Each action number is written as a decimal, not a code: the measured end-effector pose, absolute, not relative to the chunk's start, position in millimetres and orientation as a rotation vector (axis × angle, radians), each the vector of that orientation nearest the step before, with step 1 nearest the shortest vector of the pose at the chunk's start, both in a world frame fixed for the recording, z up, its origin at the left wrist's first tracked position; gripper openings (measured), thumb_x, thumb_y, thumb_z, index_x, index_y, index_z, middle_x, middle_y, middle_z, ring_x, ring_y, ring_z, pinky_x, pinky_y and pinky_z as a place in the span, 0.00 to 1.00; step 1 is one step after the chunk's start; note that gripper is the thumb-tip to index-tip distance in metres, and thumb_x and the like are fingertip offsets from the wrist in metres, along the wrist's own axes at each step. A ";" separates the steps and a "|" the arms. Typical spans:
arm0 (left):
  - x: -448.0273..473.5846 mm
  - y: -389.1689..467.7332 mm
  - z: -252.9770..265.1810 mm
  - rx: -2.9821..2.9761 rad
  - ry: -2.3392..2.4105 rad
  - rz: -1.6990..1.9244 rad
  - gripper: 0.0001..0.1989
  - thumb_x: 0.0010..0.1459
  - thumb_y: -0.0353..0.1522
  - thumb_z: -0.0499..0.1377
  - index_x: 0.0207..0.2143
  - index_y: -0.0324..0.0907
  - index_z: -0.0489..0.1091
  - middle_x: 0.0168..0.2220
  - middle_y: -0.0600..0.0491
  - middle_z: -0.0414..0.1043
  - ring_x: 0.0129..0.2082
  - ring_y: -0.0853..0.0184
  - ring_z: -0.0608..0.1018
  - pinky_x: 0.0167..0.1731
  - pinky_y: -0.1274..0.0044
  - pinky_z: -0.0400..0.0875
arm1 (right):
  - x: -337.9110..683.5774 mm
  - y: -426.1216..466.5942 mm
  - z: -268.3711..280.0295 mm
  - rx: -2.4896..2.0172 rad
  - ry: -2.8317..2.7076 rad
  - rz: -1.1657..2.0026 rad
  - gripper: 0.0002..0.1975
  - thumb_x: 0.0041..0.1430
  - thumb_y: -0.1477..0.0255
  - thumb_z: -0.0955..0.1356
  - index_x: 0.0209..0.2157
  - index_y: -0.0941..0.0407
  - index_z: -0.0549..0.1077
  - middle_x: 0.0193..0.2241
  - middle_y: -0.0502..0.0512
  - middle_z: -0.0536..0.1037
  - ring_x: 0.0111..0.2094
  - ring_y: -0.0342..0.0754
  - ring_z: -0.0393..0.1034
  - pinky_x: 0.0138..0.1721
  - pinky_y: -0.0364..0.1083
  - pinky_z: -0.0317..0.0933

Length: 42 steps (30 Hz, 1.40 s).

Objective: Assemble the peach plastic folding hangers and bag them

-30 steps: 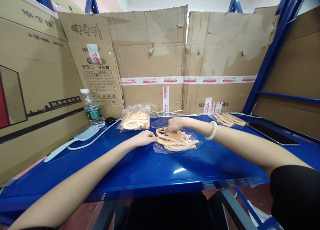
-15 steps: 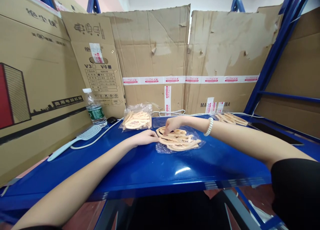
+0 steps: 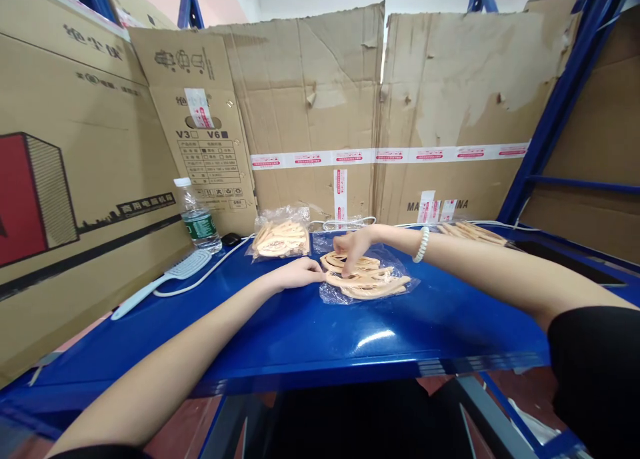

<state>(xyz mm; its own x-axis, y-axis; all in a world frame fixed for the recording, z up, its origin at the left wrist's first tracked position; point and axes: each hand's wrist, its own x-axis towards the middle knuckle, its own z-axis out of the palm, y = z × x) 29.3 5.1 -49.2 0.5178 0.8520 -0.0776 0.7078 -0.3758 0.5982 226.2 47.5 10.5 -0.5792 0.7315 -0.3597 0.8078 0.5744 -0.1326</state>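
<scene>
A clear plastic bag [image 3: 333, 295] with several looped beige strips [image 3: 373, 284] lies flat on the blue table. My left hand [image 3: 303, 274] is closed in a pinch at the left edge of the bag, where the strips end. Over the bundle, my right hand [image 3: 359, 244] points down with one finger among the strips, the other fingers partly bent and apart from it. I see nothing gripped in it. A second clear bag of beige strips [image 3: 283, 236] stands just behind my left hand.
A water bottle [image 3: 199, 220], a pale blue hairbrush [image 3: 185, 266] and a black mouse [image 3: 231, 239] are at the left. More beige strips [image 3: 467, 231] and a dark flat object [image 3: 570, 262] lie at the right. Cardboard panels [image 3: 310, 119] wall the back of the blue table [image 3: 310, 339].
The view has shifted slightly. My right hand's pointing finger has moved a little to the right and down over the strips. My left hand keeps its pinch at the bag's left edge.
</scene>
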 end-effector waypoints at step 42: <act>-16.4 3.8 -25.1 2.204 1.152 0.054 0.18 0.52 0.47 0.58 0.30 0.41 0.73 0.30 0.55 0.71 0.32 0.66 0.68 0.33 0.79 0.60 | 356.5 47.5 -5.6 1.722 3.041 -0.401 0.22 0.44 0.75 0.69 0.45 0.58 0.73 0.49 0.62 0.73 0.53 0.59 0.65 0.53 0.55 0.60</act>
